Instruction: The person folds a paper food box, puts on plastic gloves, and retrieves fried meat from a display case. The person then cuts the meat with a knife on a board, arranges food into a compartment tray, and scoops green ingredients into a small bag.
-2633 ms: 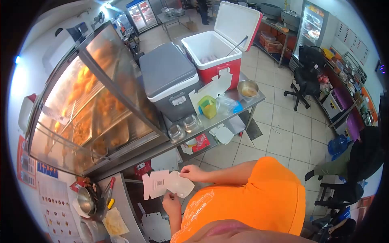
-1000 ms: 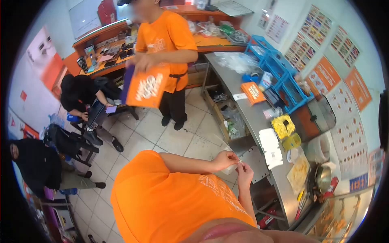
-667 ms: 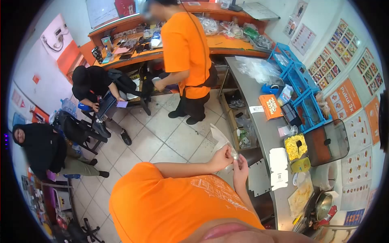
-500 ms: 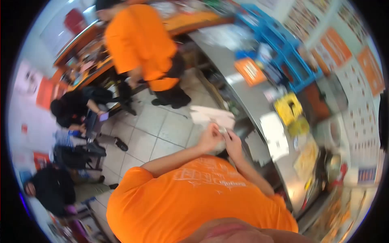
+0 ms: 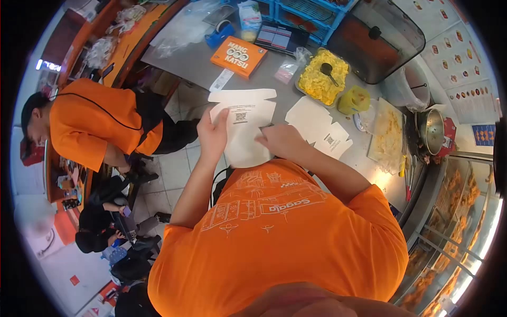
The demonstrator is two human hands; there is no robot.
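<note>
A white paper food box (image 5: 242, 138), partly unfolded with flaps at its top and a printed code, is held in front of my shirt. My left hand (image 5: 213, 132) grips its left side, thumb lying over the printed face. At the opposite edge is my right hand (image 5: 282, 140), its fingers curled against the white card. A second flat white box (image 5: 314, 127) with a similar code lies on the steel counter just beyond my right hand. Behind it stands a tray of yellow shredded food (image 5: 311, 84) with a dark spoon (image 5: 330, 73) in it.
On the steel counter (image 5: 195, 66) are an orange carton (image 5: 238, 56), a yellow tub (image 5: 354, 100) and a stained cutting board (image 5: 387, 134). A metal pan (image 5: 431, 131) and a glass food cabinet (image 5: 449, 227) are at right. A co-worker in orange (image 5: 100, 119) stands left; others sit behind.
My view has swung toward the counter, bringing the yellow food tray and orange carton nearer the middle. The white box has turned its printed face up, and my hands have moved apart along its sides.
</note>
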